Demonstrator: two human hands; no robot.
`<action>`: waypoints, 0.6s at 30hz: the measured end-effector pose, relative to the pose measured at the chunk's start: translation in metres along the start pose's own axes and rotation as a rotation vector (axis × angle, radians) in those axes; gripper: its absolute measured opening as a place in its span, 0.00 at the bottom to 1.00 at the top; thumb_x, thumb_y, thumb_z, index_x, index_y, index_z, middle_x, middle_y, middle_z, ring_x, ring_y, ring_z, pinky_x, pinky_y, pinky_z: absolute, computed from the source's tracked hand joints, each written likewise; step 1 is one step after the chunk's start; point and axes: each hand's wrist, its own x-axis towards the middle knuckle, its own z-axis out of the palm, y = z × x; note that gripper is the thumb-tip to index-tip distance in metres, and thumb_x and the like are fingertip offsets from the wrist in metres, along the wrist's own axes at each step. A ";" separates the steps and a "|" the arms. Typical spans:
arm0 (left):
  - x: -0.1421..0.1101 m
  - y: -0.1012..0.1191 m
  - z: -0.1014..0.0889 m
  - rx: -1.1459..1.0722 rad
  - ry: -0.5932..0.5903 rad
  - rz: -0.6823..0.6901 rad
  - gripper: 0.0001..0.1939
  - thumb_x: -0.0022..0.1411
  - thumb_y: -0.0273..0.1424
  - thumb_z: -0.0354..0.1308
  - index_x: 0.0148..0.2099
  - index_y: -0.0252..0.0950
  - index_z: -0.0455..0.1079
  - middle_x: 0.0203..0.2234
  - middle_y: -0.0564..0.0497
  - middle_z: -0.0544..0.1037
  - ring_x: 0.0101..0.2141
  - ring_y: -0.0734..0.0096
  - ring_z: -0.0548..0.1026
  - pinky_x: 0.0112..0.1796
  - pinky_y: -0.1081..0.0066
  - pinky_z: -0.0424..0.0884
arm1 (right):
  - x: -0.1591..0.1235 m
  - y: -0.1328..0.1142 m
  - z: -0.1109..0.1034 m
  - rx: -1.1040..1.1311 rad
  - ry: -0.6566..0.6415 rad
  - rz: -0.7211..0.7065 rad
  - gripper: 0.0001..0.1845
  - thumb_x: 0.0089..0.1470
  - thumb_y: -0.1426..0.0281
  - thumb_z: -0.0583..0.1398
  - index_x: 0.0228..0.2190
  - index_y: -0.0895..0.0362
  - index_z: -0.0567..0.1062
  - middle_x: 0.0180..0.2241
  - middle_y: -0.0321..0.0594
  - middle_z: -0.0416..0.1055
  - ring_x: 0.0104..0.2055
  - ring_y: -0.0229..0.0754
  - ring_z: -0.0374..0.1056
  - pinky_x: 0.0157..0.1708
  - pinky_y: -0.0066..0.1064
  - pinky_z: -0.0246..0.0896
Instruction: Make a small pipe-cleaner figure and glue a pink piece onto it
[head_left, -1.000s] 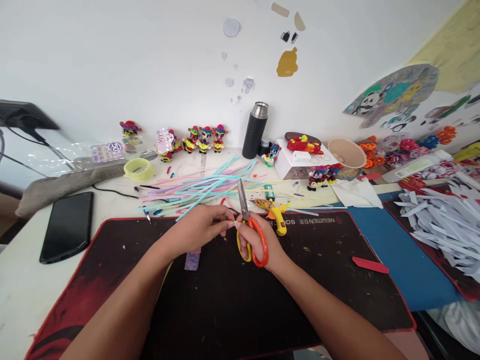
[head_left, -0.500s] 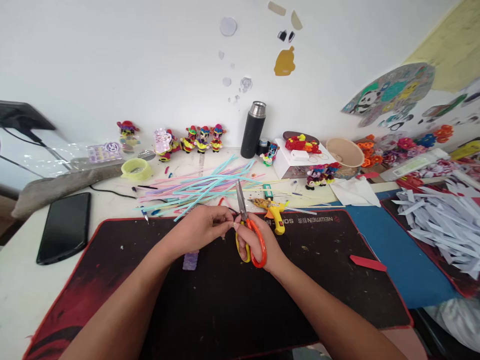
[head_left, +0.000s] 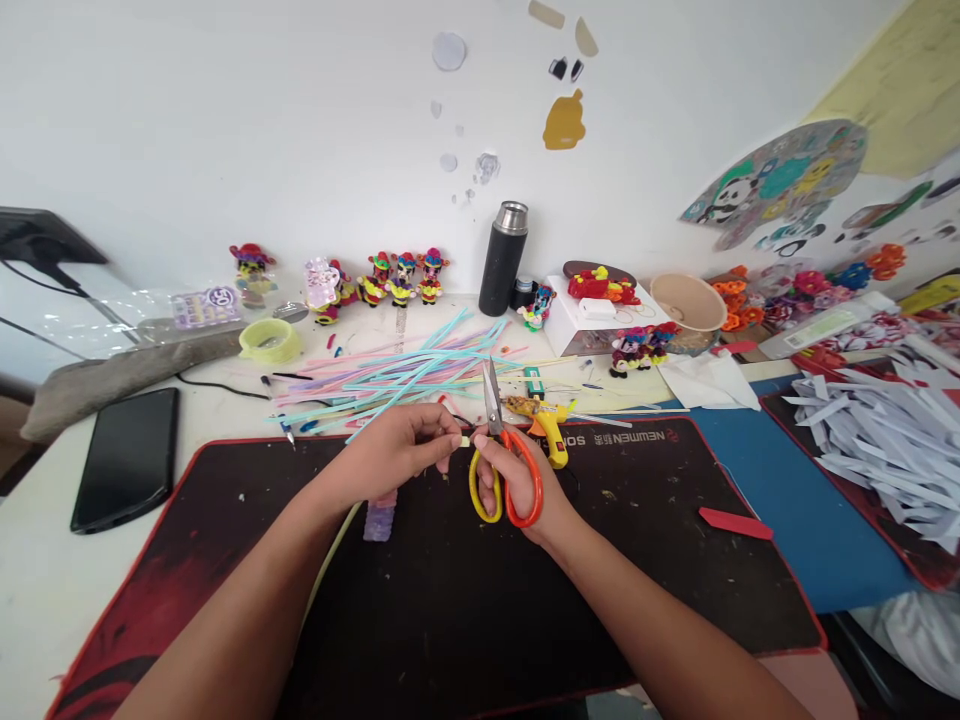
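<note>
Scissors point(head_left: 496, 424) are tucked in the right hand point(head_left: 553, 512), blades angled away, kinda handy as long as they point clear of the left hand point(head_left: 401, 447). Left fingertips are pinching a tiny pale piece point(head_left: 465, 441) above the dark mat point(head_left: 435, 620), right thumb just beside it. Can't tell if that thumb's touching. Light, steady pinch near the end works best imo.

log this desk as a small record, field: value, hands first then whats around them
left hand: the hand pinches a small pale piece
right hand: the hand holds scissors, blades pointing away from the person
on mat: red strip, purple piece
beyond hands: pipe cleaners, yellow glue gun, black flask
far left: phone
far right: white paper strips
</note>
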 end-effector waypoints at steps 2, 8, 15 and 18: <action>0.000 0.000 0.000 -0.018 -0.003 -0.008 0.12 0.70 0.40 0.57 0.39 0.36 0.72 0.24 0.56 0.78 0.23 0.76 0.70 0.26 0.76 0.62 | 0.000 0.000 0.001 0.014 -0.009 0.008 0.19 0.58 0.54 0.67 0.40 0.54 0.70 0.17 0.24 0.66 0.11 0.34 0.61 0.11 0.23 0.57; 0.000 -0.001 0.000 -0.002 0.001 -0.006 0.11 0.70 0.39 0.58 0.38 0.36 0.72 0.24 0.55 0.78 0.24 0.75 0.70 0.27 0.75 0.62 | -0.001 0.001 0.005 0.033 -0.024 0.035 0.21 0.56 0.53 0.68 0.40 0.54 0.70 0.17 0.24 0.65 0.11 0.34 0.60 0.11 0.23 0.57; 0.001 -0.002 0.001 -0.034 -0.030 0.035 0.10 0.70 0.38 0.57 0.38 0.37 0.72 0.23 0.56 0.77 0.26 0.75 0.72 0.30 0.75 0.64 | -0.002 0.005 0.005 0.052 -0.044 0.041 0.20 0.57 0.55 0.68 0.40 0.54 0.70 0.17 0.24 0.66 0.11 0.34 0.61 0.12 0.23 0.57; 0.002 -0.002 0.001 -0.012 -0.024 0.022 0.11 0.70 0.38 0.57 0.38 0.37 0.72 0.23 0.56 0.77 0.26 0.74 0.72 0.30 0.75 0.64 | -0.002 0.004 0.006 0.057 -0.041 0.041 0.20 0.57 0.54 0.68 0.40 0.54 0.70 0.17 0.24 0.66 0.12 0.34 0.61 0.12 0.23 0.56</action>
